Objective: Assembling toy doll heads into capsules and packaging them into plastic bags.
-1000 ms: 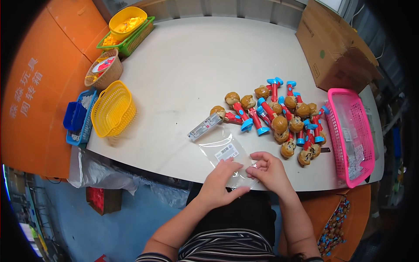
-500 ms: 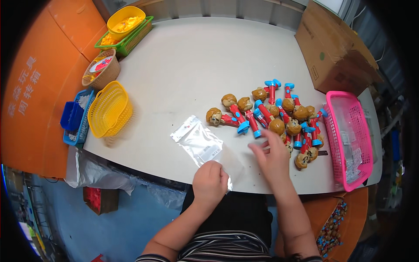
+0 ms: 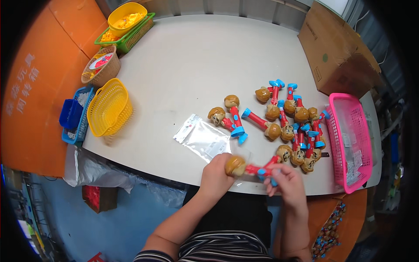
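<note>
Right hand [image 3: 288,181]: clamped on 1 toy [image 3: 252,169].
Left hand [image 3: 215,178]: I couldn't tell its grip.
Bag [image 3: 204,139]: needed steadying, I judged.

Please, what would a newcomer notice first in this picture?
Probably the toy figures with brown heads, red bodies and blue feet, lying on the right half of the pale table. The right hand holds another figure near its blue feet, its head beside the left hand, which grips a clear bag. A bright pink basket at the table's right edge and orange container at far left also stand out.
</note>
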Available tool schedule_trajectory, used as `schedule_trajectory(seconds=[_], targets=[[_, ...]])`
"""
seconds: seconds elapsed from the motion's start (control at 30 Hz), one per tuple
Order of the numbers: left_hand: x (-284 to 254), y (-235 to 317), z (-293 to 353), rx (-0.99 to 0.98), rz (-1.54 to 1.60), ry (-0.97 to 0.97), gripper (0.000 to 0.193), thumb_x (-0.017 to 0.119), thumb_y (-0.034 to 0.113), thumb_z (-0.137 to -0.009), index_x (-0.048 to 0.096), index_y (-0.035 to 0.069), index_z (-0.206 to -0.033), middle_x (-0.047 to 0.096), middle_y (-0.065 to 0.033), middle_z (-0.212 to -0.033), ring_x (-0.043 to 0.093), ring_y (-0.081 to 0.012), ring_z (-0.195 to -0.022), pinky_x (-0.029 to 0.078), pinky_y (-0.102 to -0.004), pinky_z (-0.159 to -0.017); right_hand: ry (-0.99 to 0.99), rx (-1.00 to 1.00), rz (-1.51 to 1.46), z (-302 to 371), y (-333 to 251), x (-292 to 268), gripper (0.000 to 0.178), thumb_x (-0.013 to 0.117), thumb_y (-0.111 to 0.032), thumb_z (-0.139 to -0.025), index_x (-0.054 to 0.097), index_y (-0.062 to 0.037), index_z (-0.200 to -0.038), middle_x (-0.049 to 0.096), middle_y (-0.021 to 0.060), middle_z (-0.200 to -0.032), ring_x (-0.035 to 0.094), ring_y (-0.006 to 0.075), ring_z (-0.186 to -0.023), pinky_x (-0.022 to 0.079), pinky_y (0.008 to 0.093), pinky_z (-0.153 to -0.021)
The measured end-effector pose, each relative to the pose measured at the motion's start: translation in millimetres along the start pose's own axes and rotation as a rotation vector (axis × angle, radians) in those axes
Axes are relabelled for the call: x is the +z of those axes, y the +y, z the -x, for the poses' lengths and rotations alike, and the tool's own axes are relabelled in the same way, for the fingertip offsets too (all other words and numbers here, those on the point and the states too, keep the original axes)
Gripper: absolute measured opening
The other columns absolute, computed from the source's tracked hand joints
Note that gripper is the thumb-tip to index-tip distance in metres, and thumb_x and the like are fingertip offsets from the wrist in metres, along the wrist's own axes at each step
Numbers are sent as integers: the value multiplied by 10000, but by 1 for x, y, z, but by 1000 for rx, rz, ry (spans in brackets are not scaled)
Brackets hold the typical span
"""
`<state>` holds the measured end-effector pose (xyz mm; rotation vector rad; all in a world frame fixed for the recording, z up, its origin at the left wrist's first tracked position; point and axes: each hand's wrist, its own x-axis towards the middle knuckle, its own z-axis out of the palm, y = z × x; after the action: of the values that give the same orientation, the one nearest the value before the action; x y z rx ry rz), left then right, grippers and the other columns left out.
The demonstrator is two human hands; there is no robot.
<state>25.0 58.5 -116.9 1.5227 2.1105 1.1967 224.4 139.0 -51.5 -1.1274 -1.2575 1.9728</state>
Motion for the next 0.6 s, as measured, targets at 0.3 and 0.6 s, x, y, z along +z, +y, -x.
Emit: schedule_trajectory(seconds=[0.3, 0.6], targets=[[-9, -7, -6, -170, 151, 18, 61, 647, 25, -838, 604, 13, -880, 586, -60, -681, 569, -143, -567, 471, -268, -547, 8, -410, 362, 1, 70, -20, 263, 598, 54, -860, 558, 19, -1117, 586, 158, -1109, 607, 170, -910, 513, 261, -773], [-20, -5, -4, 21, -294, 88, 92, 660, 38, -773, 605, 57, -844, 571, -98, -779, 603, -283, -714, 490, -374, -621, -14, -307, -461, -7, 62, -31, 307, 493, -220, -995, 468, -14, -1221, 606, 129, -1024, 606, 202, -845, 536, 325, -724]])
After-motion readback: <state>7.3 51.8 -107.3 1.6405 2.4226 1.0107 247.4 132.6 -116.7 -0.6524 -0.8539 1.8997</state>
